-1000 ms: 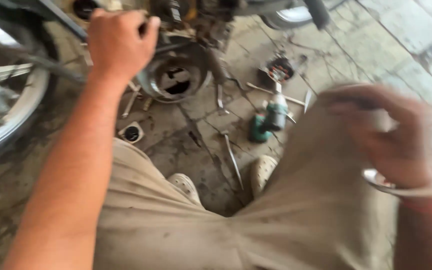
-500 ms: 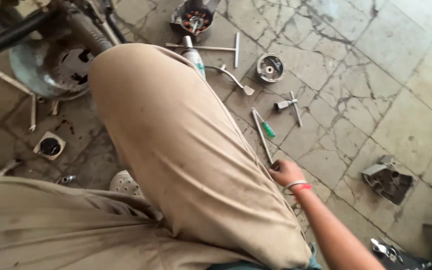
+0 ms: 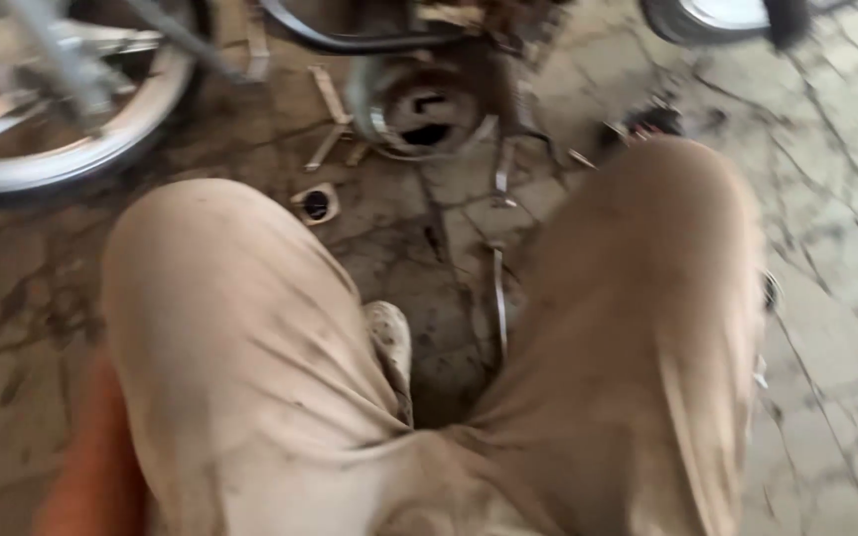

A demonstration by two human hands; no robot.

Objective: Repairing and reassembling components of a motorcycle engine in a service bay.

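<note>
A: Hands? Left arm [image 3: 91,467] blurs at near-left beside the knee; hand unseen, grip can't be told. Right hand out of view.

B: Nearest tool?

A: Wrench [image 3: 500,303] on floor between 2 knees [image 3: 250,328], long axis near-to-far, right of that arm.

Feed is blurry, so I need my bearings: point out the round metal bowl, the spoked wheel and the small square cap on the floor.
Round metal bowl [image 3: 419,104], head view, on its dark inside.
Spoked wheel [image 3: 141,124], head view, on its shiny rim.
Small square cap [image 3: 316,203], head view, on its dark centre.
</note>
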